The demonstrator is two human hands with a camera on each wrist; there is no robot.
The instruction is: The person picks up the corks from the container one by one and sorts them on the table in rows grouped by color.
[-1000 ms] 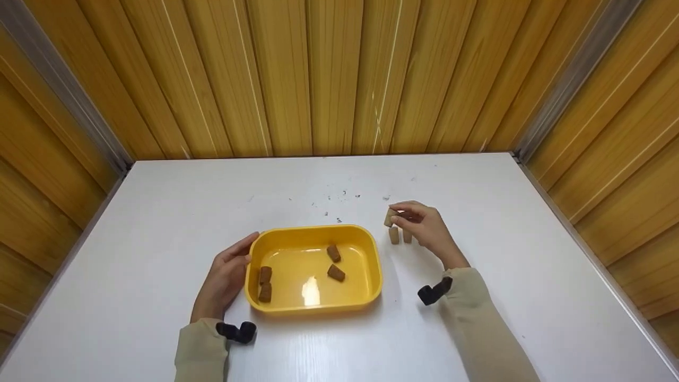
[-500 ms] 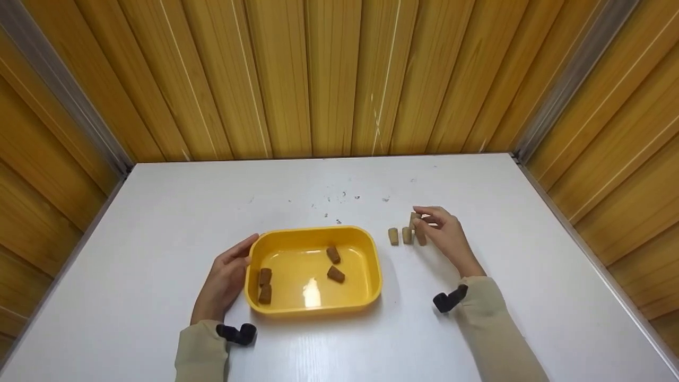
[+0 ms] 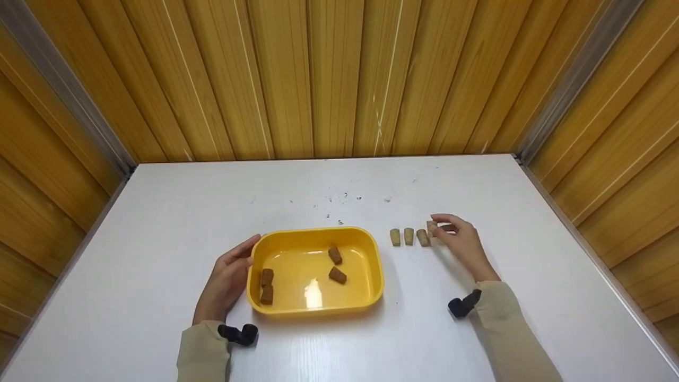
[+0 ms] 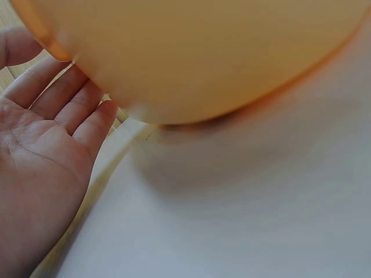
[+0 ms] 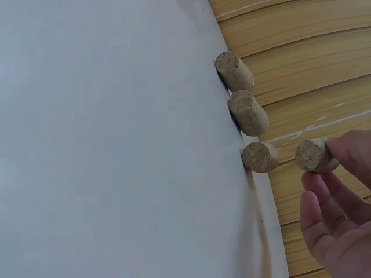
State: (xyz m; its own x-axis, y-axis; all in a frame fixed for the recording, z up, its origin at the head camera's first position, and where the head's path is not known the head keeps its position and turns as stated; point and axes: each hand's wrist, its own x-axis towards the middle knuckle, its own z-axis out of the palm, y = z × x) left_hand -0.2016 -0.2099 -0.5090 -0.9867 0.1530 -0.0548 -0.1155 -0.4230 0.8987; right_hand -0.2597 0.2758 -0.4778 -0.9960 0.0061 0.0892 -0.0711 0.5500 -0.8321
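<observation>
My right hand [image 3: 464, 246] pinches a light tan cork [image 3: 431, 228] between thumb and fingertips, at the right end of a row of three similar corks [image 3: 409, 236] lying on the white table. In the right wrist view the held cork [image 5: 316, 156] is raised beside the nearest cork of the row [image 5: 260, 157], with a gap between them. On the left, my left hand [image 3: 223, 284] lies against the outer left wall of a yellow tray [image 3: 315, 312]. The left wrist view shows its fingers fairly straight, their tips touching the tray [image 4: 191, 63].
Inside the tray lie two brown corks [image 3: 267, 286] at its left wall and two more [image 3: 336, 265] towards its right side. Small dark specks [image 3: 345, 195] mark the table behind the tray. Wood-patterned panels [image 3: 329, 79] stand behind the table and at both sides.
My right hand has moved right and slightly nearer with the pinched cork, passing the row and uncovering its three corks. My left hand and the tray have stayed in place.
</observation>
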